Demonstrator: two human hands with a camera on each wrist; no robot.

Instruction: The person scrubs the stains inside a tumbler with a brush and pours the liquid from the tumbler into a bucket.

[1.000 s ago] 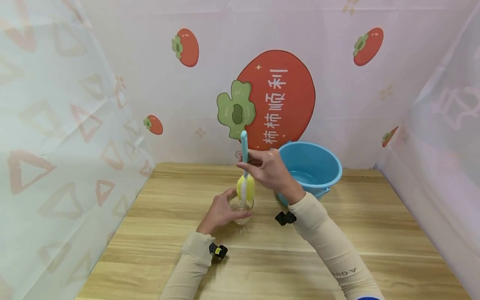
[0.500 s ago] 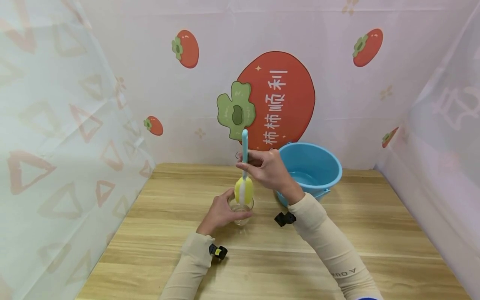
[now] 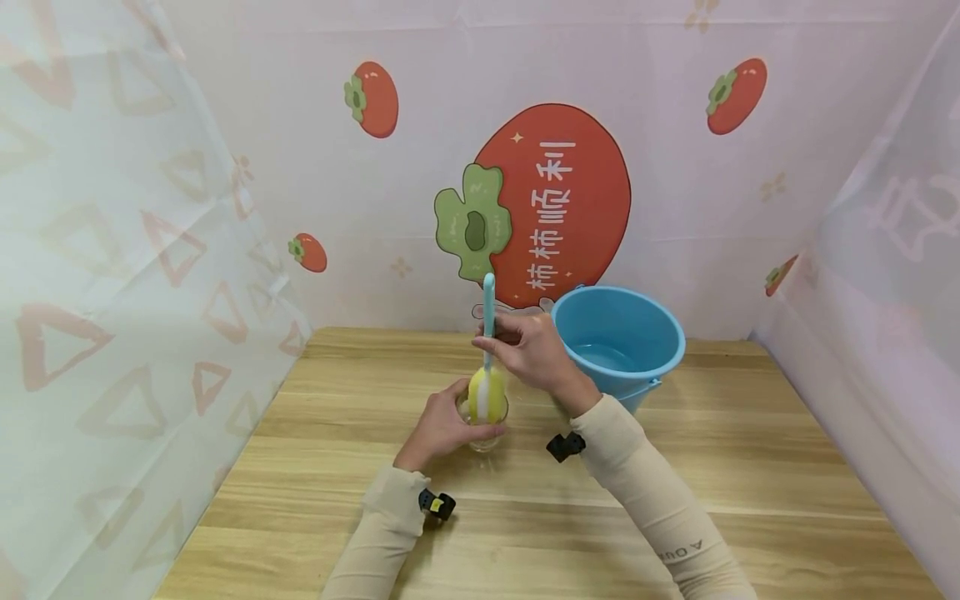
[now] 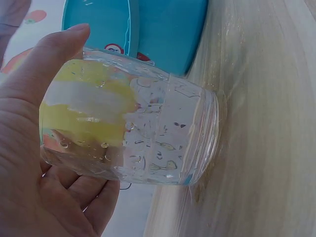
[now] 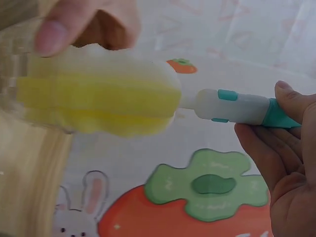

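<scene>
My left hand (image 3: 447, 427) grips a clear glass (image 4: 163, 128) near its rim; the glass stands on the wooden table with water drops on its wall. Above it, my right hand (image 3: 527, 348) pinches the teal handle (image 3: 489, 304) of a sponge bottle brush. The brush's yellow and white sponge head (image 5: 103, 101) is partly inside the glass, its upper part sticking out of the mouth. In the left wrist view the sponge shows through the upper half of the glass wall, with the lower half below it.
A blue bucket (image 3: 645, 379) stands at the back right of the table, close behind my right hand. The wooden table (image 3: 315, 467) ends at a white curtain (image 3: 405, 192) printed with persimmons. Similar sheets hang at both sides.
My right hand has moved down, and the brush's sponge head has sunk from the mouth of the glass into it. The left hand and the glass have stayed in place.
</scene>
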